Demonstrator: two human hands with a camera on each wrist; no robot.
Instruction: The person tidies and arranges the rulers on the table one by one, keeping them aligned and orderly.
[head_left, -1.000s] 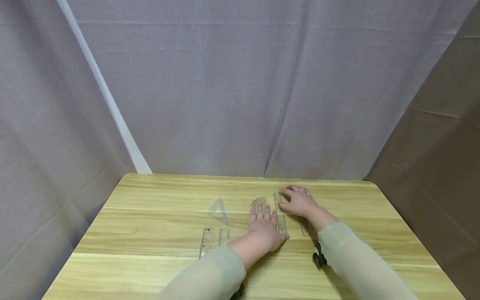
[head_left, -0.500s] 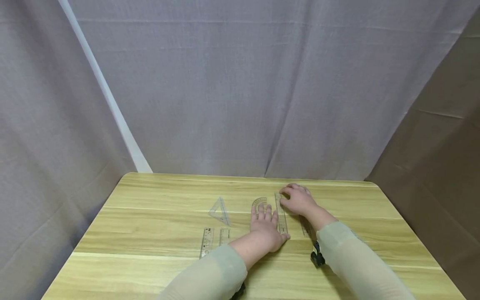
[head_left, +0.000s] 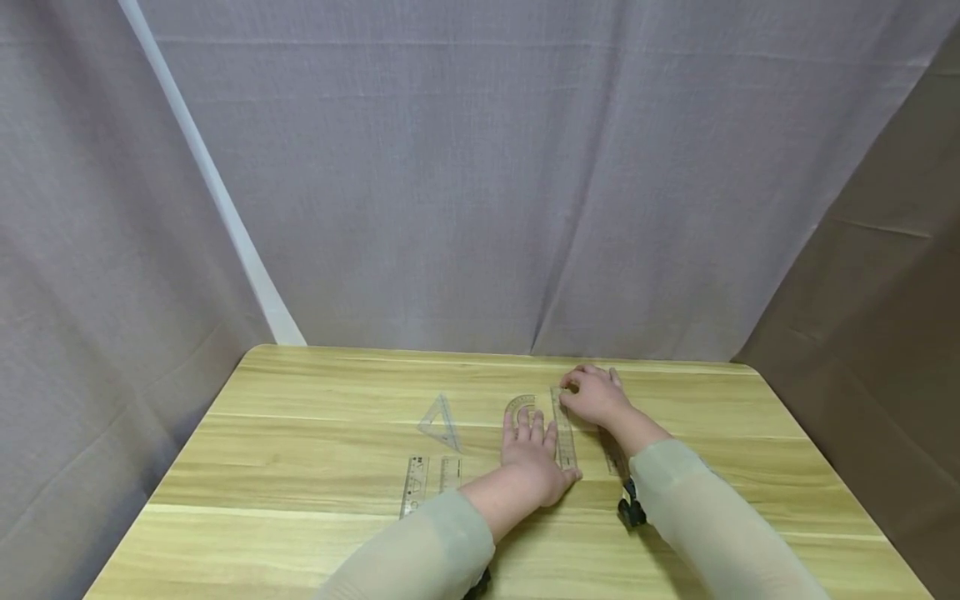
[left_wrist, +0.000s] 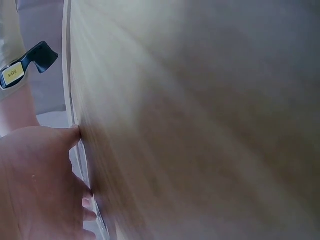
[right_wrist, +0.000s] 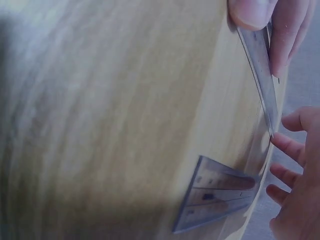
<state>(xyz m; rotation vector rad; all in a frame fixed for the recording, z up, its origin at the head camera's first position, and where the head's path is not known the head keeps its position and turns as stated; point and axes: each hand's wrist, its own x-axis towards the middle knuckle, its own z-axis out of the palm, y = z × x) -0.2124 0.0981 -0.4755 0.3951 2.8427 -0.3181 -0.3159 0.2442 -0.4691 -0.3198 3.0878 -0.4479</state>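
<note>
A clear ruler (head_left: pixel 566 446) lies lengthwise on the table between both hands. My left hand (head_left: pixel 529 467) rests flat, fingers spread, over the lower part of a clear protractor (head_left: pixel 519 404). Its thumb reaches across to the ruler's near end, and in the right wrist view that thumb (right_wrist: pixel 251 12) presses beside the edge. At the far end, my right hand (head_left: pixel 595 394) pinches the ruler with curled thumb and index finger. The right wrist view shows the right hand (right_wrist: pixel 300 175) with its fingertips right at the ruler's far corner (right_wrist: pixel 270 112).
Under my right wrist lies another clear ruler-like piece (right_wrist: pixel 215 195), partly hidden in the head view. To the left are a clear set square (head_left: pixel 442 425) and two rulers, one with cut-out shapes (head_left: pixel 414 485), the other (head_left: pixel 450 472) partly behind my left sleeve. Grey curtains (head_left: pixel 420 208) surround the wooden table (head_left: pixel 300 467).
My right thumb and index finger have drawn closer together at the ruler's far end. The left hand stays in place, and the ruler lies almost where it was.
</note>
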